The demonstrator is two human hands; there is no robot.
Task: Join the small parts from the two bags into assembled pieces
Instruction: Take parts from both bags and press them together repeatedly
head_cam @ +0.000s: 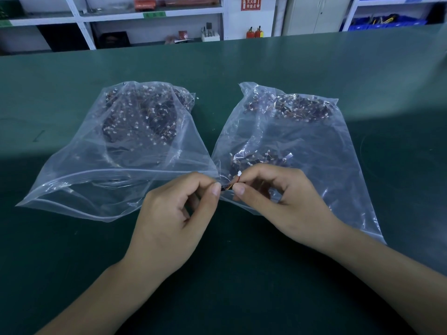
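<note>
Head view, lower centre of frame: left hand (174, 213) and right hand (273, 189), fingers curled, pinching between thumbs and forefingers one small dark part with thin wires (227, 187) and a white connector (239, 173) poking up above it. Left bag (72, 165) at mid-left and right bag (326, 146) at mid-right, both lying on the green table (242, 274), full of more parts. Joining step apparently in hand; next likely calls for pressing the halves together squarely, then setting the piece aside

Two bags side by side on table (314, 68), left bag (116, 151), right bag (302, 141), shelves (150, 18) behind
</note>
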